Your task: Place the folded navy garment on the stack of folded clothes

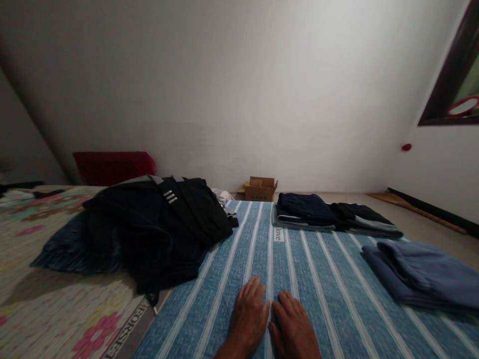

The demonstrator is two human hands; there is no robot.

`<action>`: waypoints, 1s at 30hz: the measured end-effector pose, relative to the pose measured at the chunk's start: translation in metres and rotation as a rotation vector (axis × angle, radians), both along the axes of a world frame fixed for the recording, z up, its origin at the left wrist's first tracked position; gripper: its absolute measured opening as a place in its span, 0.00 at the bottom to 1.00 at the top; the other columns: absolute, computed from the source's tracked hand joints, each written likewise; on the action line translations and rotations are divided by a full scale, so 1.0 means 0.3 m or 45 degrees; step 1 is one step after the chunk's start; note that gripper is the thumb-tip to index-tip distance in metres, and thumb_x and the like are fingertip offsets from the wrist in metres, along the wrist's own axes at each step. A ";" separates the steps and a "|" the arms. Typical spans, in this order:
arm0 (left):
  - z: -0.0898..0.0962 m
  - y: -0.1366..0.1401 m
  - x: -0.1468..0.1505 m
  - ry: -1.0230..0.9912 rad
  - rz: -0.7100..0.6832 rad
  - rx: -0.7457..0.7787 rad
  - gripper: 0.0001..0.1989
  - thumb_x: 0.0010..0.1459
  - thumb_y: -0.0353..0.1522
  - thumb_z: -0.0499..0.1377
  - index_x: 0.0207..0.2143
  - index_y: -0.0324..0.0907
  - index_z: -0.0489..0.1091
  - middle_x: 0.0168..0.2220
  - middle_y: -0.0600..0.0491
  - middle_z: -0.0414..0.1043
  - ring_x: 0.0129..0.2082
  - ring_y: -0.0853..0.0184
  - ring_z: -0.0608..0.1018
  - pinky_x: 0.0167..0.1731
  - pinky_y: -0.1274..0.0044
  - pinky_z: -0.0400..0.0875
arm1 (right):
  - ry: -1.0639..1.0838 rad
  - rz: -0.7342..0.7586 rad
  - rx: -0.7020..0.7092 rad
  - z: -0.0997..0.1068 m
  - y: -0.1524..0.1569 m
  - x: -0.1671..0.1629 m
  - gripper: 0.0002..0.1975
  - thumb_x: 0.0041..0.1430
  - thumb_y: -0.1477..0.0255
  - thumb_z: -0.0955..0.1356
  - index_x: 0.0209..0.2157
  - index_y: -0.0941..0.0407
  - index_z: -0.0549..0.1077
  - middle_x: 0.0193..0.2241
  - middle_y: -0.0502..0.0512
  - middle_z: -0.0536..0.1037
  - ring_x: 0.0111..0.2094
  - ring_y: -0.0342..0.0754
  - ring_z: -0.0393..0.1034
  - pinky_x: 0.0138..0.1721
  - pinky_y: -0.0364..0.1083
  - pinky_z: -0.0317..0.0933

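My left hand [249, 315] rests palm down on a blue, white-striped bed cover [239, 259], fingers stretched forward. Close beside it, my right hand [292, 321] lies in the same pose, holding nothing. A loose heap of dark clothes [160, 229], one piece with three white stripes, spreads out ahead and to the left. Folded blue jeans [430, 274] lie at the right. Farther back are a folded navy garment [305, 208] on a greyish one, and next to it a folded black garment [361, 217].
A flowered quilt [67, 304] covers the left side. Beyond the bed, an open cardboard box [260, 192] stands by the white wall [239, 99]. A red box-like object [114, 167] sits behind the heap. At upper right is a dark-framed window [443, 85].
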State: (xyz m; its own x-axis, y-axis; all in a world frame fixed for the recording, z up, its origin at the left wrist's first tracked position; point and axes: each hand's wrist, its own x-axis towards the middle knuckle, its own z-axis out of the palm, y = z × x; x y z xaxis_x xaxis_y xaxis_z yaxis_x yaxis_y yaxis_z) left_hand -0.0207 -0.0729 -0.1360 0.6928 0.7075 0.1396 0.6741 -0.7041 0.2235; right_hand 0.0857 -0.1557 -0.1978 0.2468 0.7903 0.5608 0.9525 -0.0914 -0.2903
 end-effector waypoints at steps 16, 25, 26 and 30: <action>0.012 -0.015 0.001 -0.046 0.018 -0.023 0.19 0.57 0.28 0.51 0.51 0.36 0.66 0.57 0.42 0.62 0.60 0.59 0.60 0.59 0.64 0.54 | 0.031 0.028 -0.053 -0.006 -0.016 0.012 0.17 0.52 0.75 0.66 0.45 0.52 0.71 0.50 0.57 0.71 0.53 0.55 0.62 0.54 0.54 0.55; 0.001 -0.013 -0.003 -0.104 0.014 -0.036 0.17 0.57 0.28 0.51 0.50 0.36 0.67 0.57 0.43 0.63 0.60 0.59 0.61 0.59 0.63 0.54 | 0.031 0.062 -0.052 0.003 -0.025 0.011 0.17 0.52 0.76 0.66 0.46 0.53 0.70 0.50 0.57 0.71 0.54 0.55 0.61 0.54 0.54 0.54; -0.002 -0.012 -0.004 -0.108 0.012 -0.034 0.17 0.57 0.28 0.51 0.50 0.36 0.67 0.57 0.43 0.63 0.59 0.59 0.61 0.59 0.63 0.54 | 0.027 0.066 -0.047 0.004 -0.025 0.011 0.17 0.52 0.76 0.66 0.46 0.53 0.70 0.50 0.57 0.71 0.53 0.55 0.61 0.54 0.54 0.54; -0.016 -0.007 -0.004 -0.118 0.007 -0.015 0.17 0.58 0.29 0.51 0.50 0.37 0.66 0.57 0.43 0.63 0.59 0.59 0.61 0.59 0.63 0.54 | 0.015 0.069 -0.030 0.002 -0.023 0.011 0.17 0.52 0.76 0.66 0.45 0.53 0.70 0.50 0.57 0.71 0.53 0.55 0.62 0.53 0.54 0.55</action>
